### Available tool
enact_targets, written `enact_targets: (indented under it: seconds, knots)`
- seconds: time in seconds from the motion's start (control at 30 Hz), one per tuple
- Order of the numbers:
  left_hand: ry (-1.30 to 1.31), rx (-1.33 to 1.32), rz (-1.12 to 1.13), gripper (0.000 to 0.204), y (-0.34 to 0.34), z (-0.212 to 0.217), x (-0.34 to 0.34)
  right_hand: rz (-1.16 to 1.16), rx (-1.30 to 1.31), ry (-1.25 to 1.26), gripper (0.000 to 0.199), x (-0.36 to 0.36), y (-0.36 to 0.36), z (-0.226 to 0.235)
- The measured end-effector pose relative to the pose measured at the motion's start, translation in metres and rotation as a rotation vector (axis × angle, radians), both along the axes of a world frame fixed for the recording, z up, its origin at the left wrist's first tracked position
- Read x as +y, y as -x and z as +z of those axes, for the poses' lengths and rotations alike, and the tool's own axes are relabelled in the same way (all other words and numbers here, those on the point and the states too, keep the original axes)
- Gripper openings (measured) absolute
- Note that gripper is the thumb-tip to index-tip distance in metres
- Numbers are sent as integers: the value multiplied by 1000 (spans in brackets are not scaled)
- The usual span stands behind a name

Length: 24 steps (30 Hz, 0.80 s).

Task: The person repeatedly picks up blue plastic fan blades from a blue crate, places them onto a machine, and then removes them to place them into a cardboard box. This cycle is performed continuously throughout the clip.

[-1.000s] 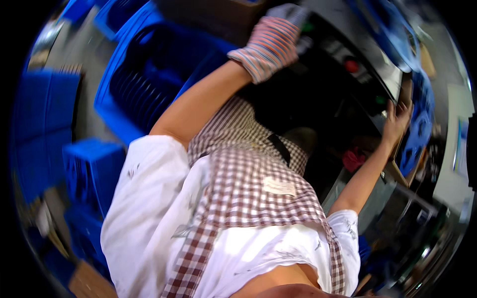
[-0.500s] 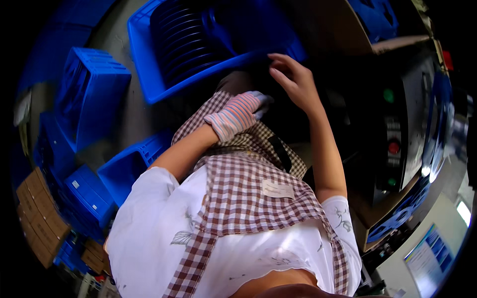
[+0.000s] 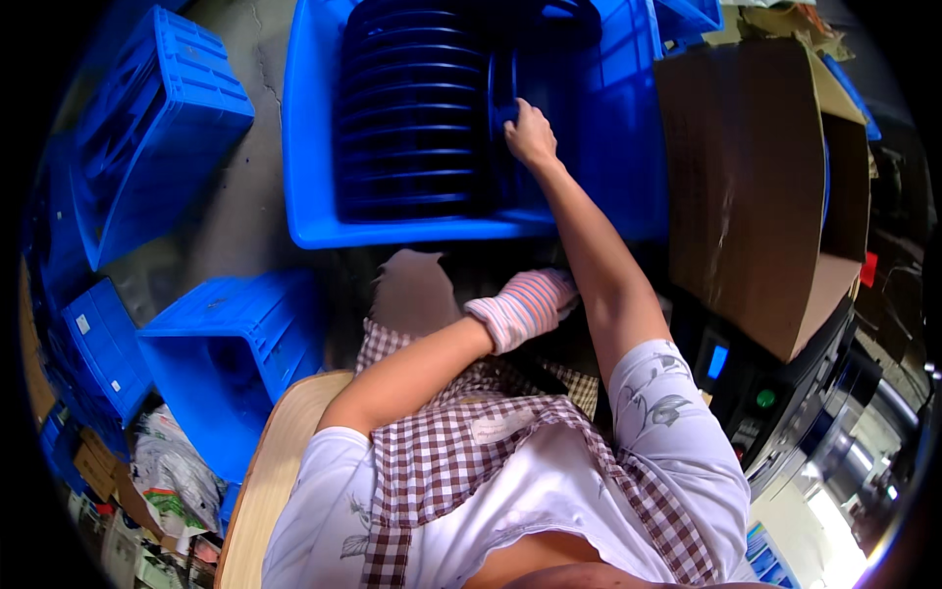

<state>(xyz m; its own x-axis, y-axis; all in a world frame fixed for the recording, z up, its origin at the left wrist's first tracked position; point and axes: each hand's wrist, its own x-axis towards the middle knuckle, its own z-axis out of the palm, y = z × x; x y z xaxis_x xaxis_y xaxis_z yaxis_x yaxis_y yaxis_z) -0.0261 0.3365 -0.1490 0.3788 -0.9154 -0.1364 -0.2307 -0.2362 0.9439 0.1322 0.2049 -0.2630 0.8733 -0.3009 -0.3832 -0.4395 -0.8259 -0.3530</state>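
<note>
Right hand (image 3: 531,133) gripping dark disc (image 3: 503,108) in blue crate (image 3: 608,118), gloved left hand (image 3: 525,306) well apart

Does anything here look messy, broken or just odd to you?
One oddity: the left hand wears a striped glove, while the right hand, bare, grips a dark ring in the blue crate. Empty blue crates lie tilted on the floor, and the cardboard box has a ragged top flap.

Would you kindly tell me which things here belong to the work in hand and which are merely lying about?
In hand:
- bare right hand on the row of dark round ribbed parts
- large blue plastic crate holding them
- left hand in a striped knitted glove

Lying about:
- open brown cardboard box
- empty blue plastic crates
- grey machine with green button
</note>
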Motion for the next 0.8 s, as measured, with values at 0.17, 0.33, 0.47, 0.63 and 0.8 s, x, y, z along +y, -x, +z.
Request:
enact_targets:
  seconds: [0.17,0.33,0.47,0.63,0.8]
  knots:
    - [-81,-17,-54,30,-29,-2,-13,-62,-32,274,33,-75,-49,48]
    - [-43,77,16,31,-54,1,-13,105,-236,440,28,-133,-114,127]
    - [-60,88,-63,32,-56,3,-15,212,-291,460,34,-113,-145,143]
    - [-80,119,-72,34,-57,10,-12,322,-216,581,36,-83,-176,182]
    - [-85,125,-69,34,-63,25,-8,484,-334,550,32,-37,-200,185]
